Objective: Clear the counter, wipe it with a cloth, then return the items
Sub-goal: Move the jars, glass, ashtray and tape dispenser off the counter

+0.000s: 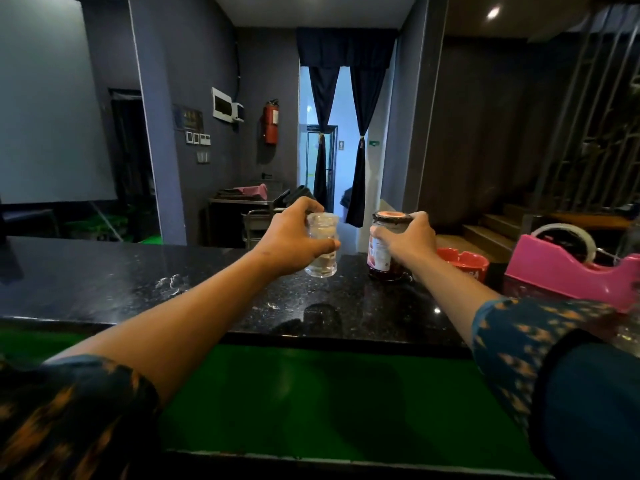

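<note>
Black stone counter (138, 278): 2 jars, 1 red ashtray (464, 263), 1 pink tape dispenser (568, 271). L hand (291, 244) grips clear jar (321, 247); R hand (412, 242) grips dark jar (382, 247) w/ label.

bare forearms; short dark teal sleeves (512, 337) patterned with orange flecks, seemingly batik.
</note>
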